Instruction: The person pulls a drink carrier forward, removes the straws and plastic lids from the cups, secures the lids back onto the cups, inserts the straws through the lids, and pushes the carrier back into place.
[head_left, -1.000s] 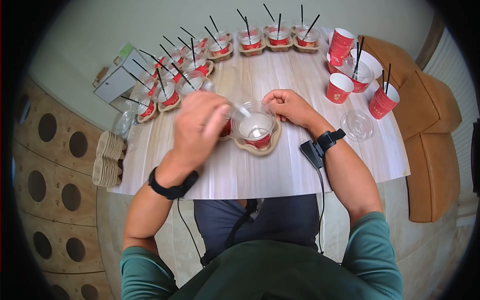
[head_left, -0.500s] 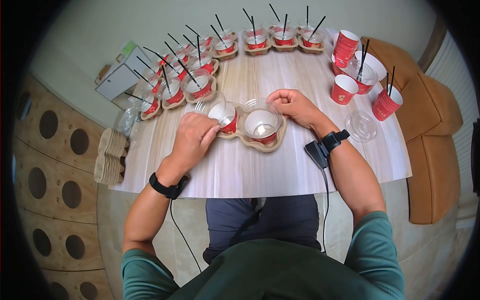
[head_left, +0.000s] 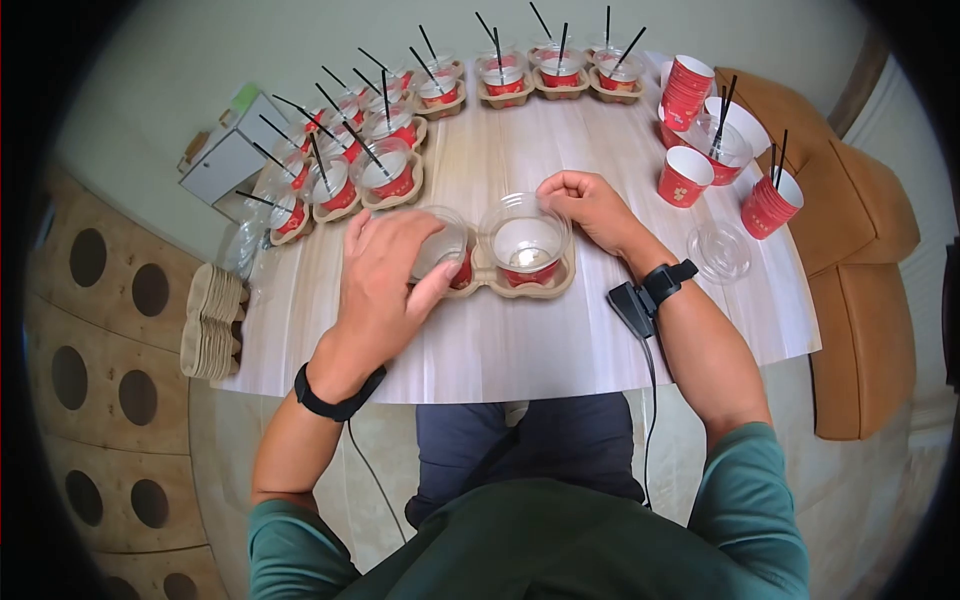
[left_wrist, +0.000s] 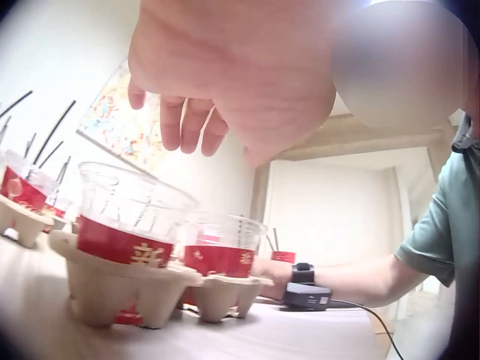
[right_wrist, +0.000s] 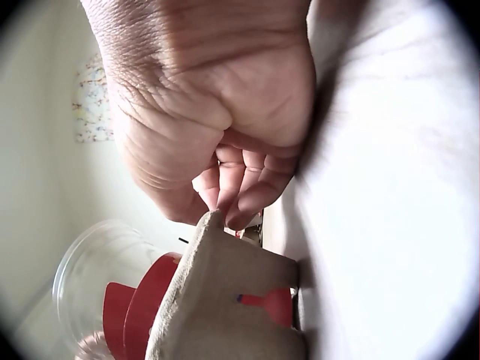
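Two lidded cups in a carrier, table centre.
Head view: left hand (head_left: 385,275), fingers spread, covers the clear domed plastic lid (head_left: 440,243) at nine o'clock of the brown two-cup pulp carrier (head_left: 520,283); right hand (head_left: 590,207) curls against the carrier's three o'clock rim. Left wrist view: that hand hovers open above the lid (left_wrist: 133,196). Right wrist view alone shows fingertips (right_wrist: 238,217) pinching the carrier edge (right_wrist: 225,300). Judged light and crushable; grip the rims.

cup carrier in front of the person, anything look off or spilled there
Nothing spilled. The cardboard carrier sits flat on the table with both red cups upright under clear dome lids. Only difference: neither has a black straw, unlike the finished carriers behind.
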